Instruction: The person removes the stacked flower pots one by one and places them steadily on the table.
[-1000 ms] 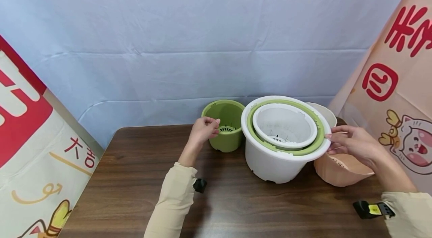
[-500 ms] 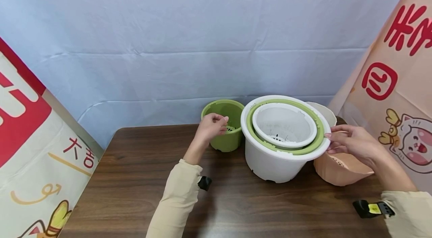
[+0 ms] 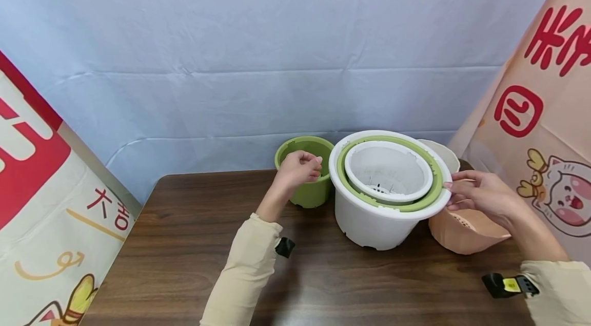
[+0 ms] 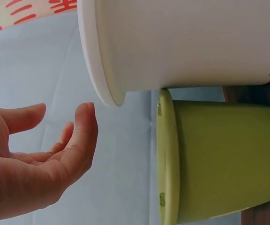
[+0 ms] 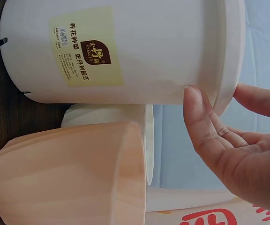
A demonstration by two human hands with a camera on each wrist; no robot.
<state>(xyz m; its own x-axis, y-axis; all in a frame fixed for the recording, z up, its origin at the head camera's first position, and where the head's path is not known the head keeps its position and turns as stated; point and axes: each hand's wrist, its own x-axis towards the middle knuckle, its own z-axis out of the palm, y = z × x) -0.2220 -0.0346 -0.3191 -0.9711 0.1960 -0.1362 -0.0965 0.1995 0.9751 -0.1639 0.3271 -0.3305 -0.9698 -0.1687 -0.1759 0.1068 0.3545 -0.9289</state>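
My right hand (image 3: 482, 195) pinches the right rim of a large white flowerpot (image 3: 369, 228), thumb and fingers on either side of the edge. Nested inside it are a green pot (image 3: 435, 178) and a smaller white pot (image 3: 390, 161) with drainage holes. In the right wrist view the big pot bears a pale yellow label (image 5: 88, 47). My left hand (image 3: 299, 168) hovers over a small green flowerpot (image 3: 309, 195), its fingers loosely bent and holding nothing. The left wrist view shows a gap between those fingers and the white rim.
Right of the stack stand a peach pot (image 3: 461, 238) with a wavy rim and, behind it, a cream pot (image 3: 445, 154). All stand on a brown wooden table (image 3: 194, 244). A pale blue cloth (image 3: 231, 59) hangs behind, with printed banners at both sides.
My left hand has moved right and slightly up, across the small green pot toward the white stack. The right hand keeps its place on the rim, and the pots have not moved.
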